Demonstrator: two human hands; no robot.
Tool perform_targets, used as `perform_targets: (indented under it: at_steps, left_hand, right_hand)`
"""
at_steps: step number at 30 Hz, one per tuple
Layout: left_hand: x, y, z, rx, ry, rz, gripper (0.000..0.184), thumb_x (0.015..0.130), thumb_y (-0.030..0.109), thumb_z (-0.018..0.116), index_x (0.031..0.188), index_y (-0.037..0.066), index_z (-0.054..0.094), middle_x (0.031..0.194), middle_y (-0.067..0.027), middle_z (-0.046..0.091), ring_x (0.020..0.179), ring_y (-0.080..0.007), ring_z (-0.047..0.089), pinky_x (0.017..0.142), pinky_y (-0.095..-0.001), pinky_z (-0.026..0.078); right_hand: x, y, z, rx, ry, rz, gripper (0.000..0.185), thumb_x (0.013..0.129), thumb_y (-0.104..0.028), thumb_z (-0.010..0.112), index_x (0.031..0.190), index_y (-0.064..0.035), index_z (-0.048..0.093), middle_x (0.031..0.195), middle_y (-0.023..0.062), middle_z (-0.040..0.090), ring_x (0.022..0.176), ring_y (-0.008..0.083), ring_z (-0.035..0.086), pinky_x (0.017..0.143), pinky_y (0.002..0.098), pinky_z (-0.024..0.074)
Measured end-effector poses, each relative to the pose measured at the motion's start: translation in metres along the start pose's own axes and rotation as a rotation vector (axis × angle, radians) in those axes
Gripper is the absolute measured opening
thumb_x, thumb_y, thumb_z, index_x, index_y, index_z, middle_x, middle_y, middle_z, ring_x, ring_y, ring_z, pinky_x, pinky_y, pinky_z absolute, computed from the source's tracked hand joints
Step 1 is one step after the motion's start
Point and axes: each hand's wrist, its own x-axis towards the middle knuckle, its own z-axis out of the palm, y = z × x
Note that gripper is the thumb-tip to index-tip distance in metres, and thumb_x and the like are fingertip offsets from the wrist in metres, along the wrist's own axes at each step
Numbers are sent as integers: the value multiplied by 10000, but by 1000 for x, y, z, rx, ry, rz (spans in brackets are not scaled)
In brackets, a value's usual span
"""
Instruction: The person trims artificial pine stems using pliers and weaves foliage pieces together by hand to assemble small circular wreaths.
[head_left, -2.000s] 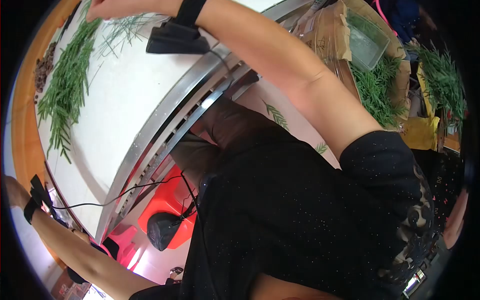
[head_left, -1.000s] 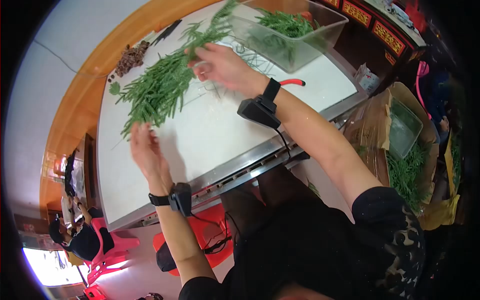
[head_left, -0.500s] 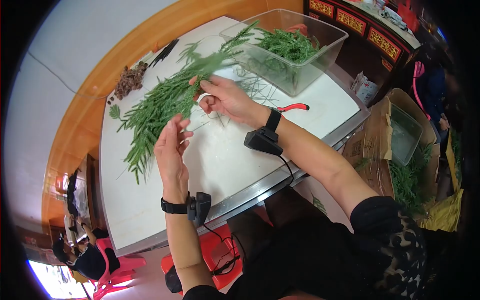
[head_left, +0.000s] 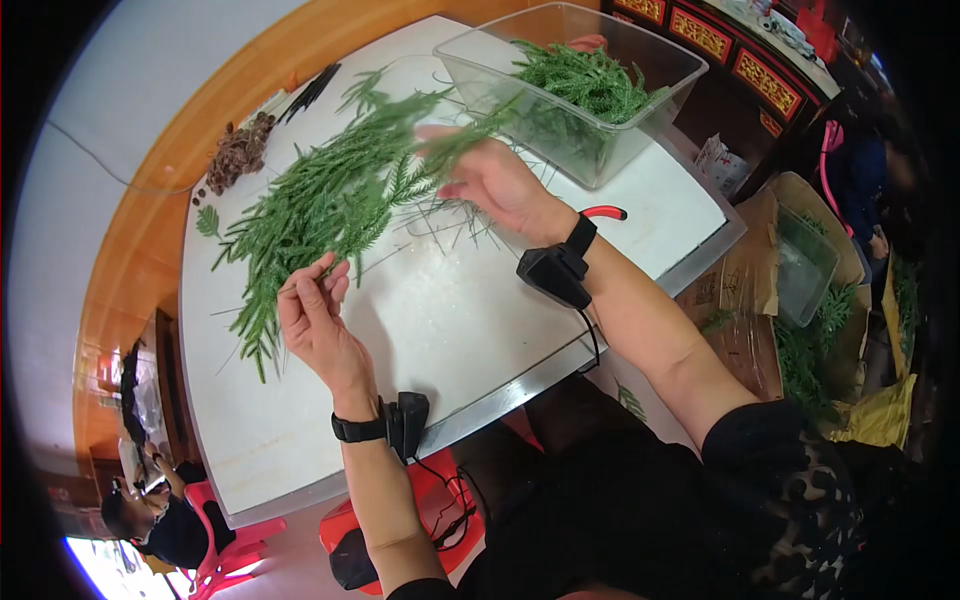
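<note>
My left hand [head_left: 318,315] is at the near edge of a heap of green artificial pine branches [head_left: 310,205]. Its thumb and fingers are pinched together on what looks like a thin stem. Farther right, my right hand [head_left: 505,190] is raised over the table with its palm turned inward. A motion-blurred green sprig [head_left: 465,142] passes between its thumb and fingers, which appear closed on it. Many thin dark stems or wires [head_left: 440,218] lie scattered under and beside this hand. Red-handled pliers [head_left: 606,212] lie partly hidden behind my right wrist.
A clear plastic bin [head_left: 640,130] with green sprigs stands at the table's far right. Pine cones [head_left: 240,152] and dark sticks [head_left: 312,92] are at the back left. A cardboard box [head_left: 745,300] with greenery is right of the table. A seated person [head_left: 180,525] is at lower left.
My left hand has moved slightly left and down, and its fingers have come together. My right hand has moved right, with a sprig now sweeping across it. The view has shifted a little.
</note>
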Motion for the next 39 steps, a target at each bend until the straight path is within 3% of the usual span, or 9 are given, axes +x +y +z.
perform_targets:
  at_steps: [2,6,9,17,28,32,34,37,39]
  left_hand:
    - [-1,1,2,31,51,9,194,963,165,464,979,-17,528,1028,-159,616,859,-181,635,755,-231,528]
    - [0,-1,-1,63,90,14,194,963,161,462,972,-21,529,1016,-156,617,856,-186,638,761,-229,533]
    - [0,-2,-4,73,98,15,197,962,164,466,970,-20,536,1017,-154,618,871,-188,639,768,-226,534]
    - [-5,-8,4,64,54,-38,198,960,169,472,967,-14,548,1013,-146,620,874,-186,638,773,-224,531]
    - [-8,-4,3,121,-88,-174,222,965,193,467,945,-4,569,918,-113,635,805,-161,639,699,-211,502]
    - [-9,-5,1,71,-66,-253,220,965,187,464,975,-8,564,877,-101,636,812,-172,634,736,-226,513]
    - [-9,-3,1,-158,-111,-342,207,961,160,465,1025,-13,559,876,-101,631,834,-184,629,765,-240,518]
    - [-7,2,3,-328,-124,-399,205,953,128,471,1075,-17,550,877,-104,628,845,-198,626,785,-250,523]
    - [-7,5,4,-447,-136,-426,221,941,89,481,1124,-22,535,881,-108,626,845,-211,625,798,-256,528]
  right_hand:
    - [1,0,-2,-56,11,-11,418,841,-65,488,1256,-12,489,1065,68,561,816,143,544,665,272,466]
    - [1,2,-2,-24,10,84,414,820,-37,469,1233,-13,483,898,57,573,740,130,545,645,283,470]
    - [0,2,-1,254,-49,131,271,845,-72,513,1102,4,547,840,61,557,710,115,540,634,275,463]
    - [2,7,-4,254,37,66,152,871,-198,602,884,-60,540,807,28,549,672,99,514,600,275,432]
    - [4,8,0,383,100,34,86,883,-178,529,890,-95,547,807,-10,566,688,84,501,600,248,391]
    - [2,17,-3,350,8,118,93,892,-179,508,903,-98,550,819,-11,575,690,72,523,572,224,379]
    - [2,19,1,329,-36,161,96,892,-181,506,903,-98,552,821,-10,577,683,66,526,557,210,372]
    - [-4,20,16,259,-22,159,104,865,-189,550,831,-91,558,752,-30,572,528,13,441,425,165,284]
    - [-9,17,25,213,-24,195,110,860,-198,565,836,-90,563,754,-33,573,531,5,440,417,159,274]
